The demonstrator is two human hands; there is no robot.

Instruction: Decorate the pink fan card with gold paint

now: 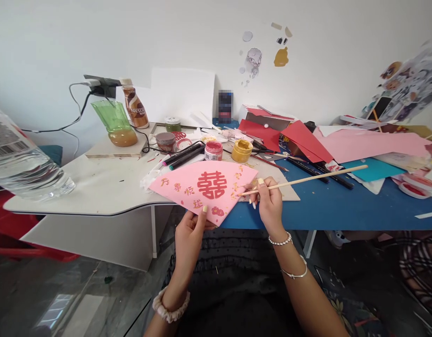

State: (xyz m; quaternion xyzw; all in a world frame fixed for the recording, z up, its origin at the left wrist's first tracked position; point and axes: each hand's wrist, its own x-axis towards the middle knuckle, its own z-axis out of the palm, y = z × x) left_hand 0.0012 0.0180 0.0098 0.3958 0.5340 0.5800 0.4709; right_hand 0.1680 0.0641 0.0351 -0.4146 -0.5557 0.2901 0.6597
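My left hand [193,238] grips the lower edge of a pink fan-shaped paper [180,175], thumb on top and fingers beneath. The paper bears a large red double-happiness character, gold and red characters along its sides and a small red flower near the bottom. In my right hand [270,203] is a thin wooden paintbrush [317,177], pinched between thumb and fingers. Its tip points left and meets or hovers just over the paper's right side; I cannot tell which. Just behind the paper stand an open jar of gold paint [242,152] and a jar of red paint [213,152].
Markers [186,155] lie behind the paper's left side. Farther left are a green cup [112,121] of brownish liquid, a coffee bottle [135,105] and a large water bottle [22,154]. Red envelopes [307,145] and pink paper sheets [370,142] are heaped on the right.
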